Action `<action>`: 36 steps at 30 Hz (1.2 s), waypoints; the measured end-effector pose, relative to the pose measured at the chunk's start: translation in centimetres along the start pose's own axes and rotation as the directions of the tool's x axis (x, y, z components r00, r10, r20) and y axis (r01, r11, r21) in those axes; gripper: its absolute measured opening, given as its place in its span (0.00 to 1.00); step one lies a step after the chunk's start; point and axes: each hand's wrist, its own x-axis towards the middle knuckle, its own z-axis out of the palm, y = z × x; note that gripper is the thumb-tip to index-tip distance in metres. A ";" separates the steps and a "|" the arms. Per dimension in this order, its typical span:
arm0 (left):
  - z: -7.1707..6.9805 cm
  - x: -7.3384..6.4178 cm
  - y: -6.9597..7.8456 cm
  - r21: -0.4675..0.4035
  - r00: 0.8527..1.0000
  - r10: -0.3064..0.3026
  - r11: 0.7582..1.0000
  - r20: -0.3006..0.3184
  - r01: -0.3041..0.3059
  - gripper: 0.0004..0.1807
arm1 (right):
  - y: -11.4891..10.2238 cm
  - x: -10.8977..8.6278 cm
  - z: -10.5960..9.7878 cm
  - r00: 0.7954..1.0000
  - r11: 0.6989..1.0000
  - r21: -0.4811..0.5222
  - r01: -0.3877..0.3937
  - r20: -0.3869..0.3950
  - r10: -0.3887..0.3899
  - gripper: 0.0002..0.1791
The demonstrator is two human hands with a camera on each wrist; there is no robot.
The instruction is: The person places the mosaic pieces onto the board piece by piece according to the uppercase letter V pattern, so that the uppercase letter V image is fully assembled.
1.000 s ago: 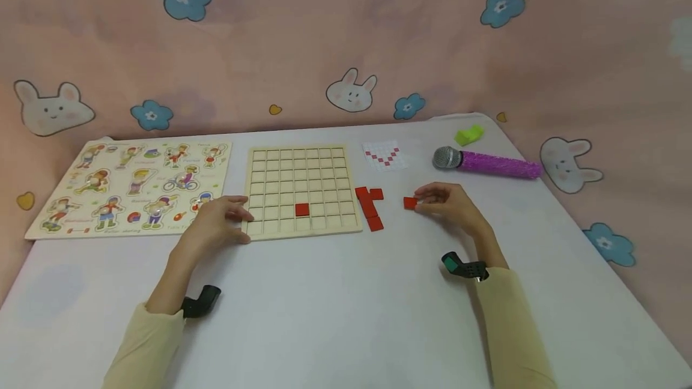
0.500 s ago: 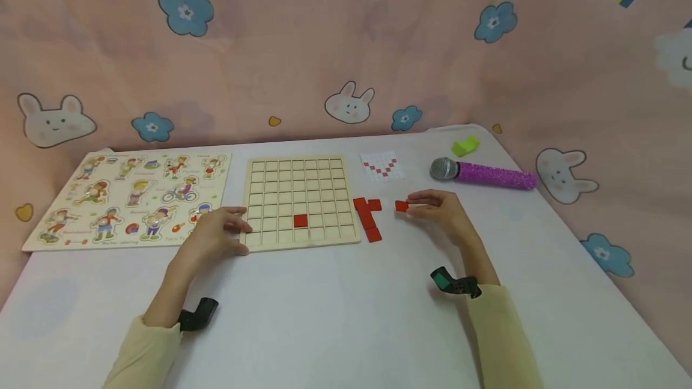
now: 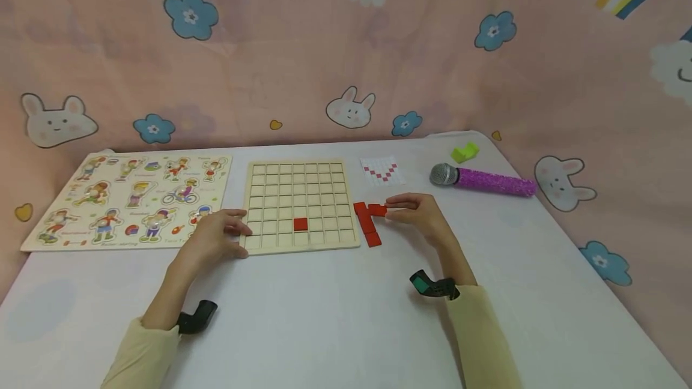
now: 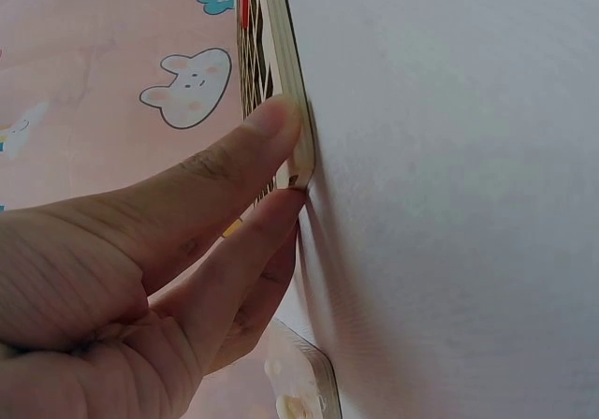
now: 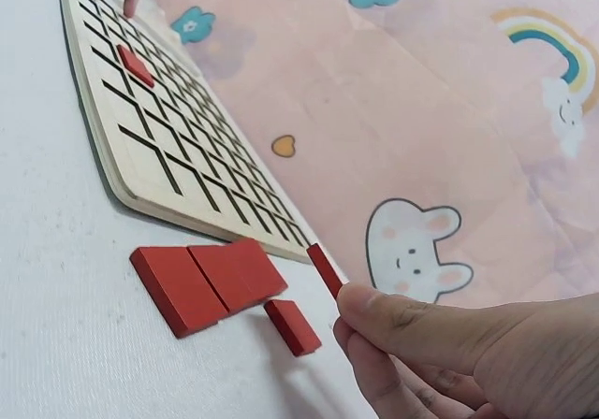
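Note:
A pale wooden grid board [image 3: 278,202] lies on the table, with one red square tile [image 3: 300,224] in a lower cell. My left hand [image 3: 213,236] holds the board's near left corner; in the left wrist view the thumb [image 4: 276,118] is on one side and fingers on the other. My right hand [image 3: 421,216] pinches a thin red tile [image 5: 324,269] between thumb and fingers, just right of the board. Below that tile, in the right wrist view, several loose red tiles [image 5: 173,293] lie beside the board's edge.
Behind the loose tiles lies a small pattern card [image 3: 381,171] with red squares. A purple glittery microphone [image 3: 494,182] and a bright green object [image 3: 465,152] are at the back right. A picture puzzle board [image 3: 124,209] fills the left side, near the left hand.
My right hand has moved left with its red tile, from clear of the loose tiles to right beside them. The left hand keeps its place at the board. The head view has tilted slightly up.

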 end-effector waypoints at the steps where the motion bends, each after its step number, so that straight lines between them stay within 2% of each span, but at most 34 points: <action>1: 0.0 0.0 0.0 0.004 1.000 0.002 1.000 -0.002 -0.002 0.17 | -0.1 0.1 0.2 1.000 1.000 0.004 -0.002 0.002 0.002 0.21; 6: 0.0 0.0 0.1 0.015 1.000 0.004 1.000 -0.005 -0.004 0.17 | -0.7 0.7 1.6 1.000 1.000 0.016 -0.022 0.005 0.022 0.20; 13: -0.1 0.0 -0.1 0.006 1.000 0.009 1.000 -0.006 -0.009 0.16 | -1.4 1.3 3.2 1.000 0.999 0.049 0.019 0.006 -0.019 0.20; 27: 0.1 0.1 -0.2 0.014 1.000 0.024 1.000 -0.013 -0.024 0.16 | -2.4 2.2 5.7 1.000 0.998 0.060 0.026 -0.005 -0.026 0.19; 36: 0.2 0.0 0.0 -0.004 1.000 0.006 1.000 -0.013 -0.006 0.16 | -3.0 2.8 7.3 0.998 0.989 0.130 0.064 0.012 -0.067 0.18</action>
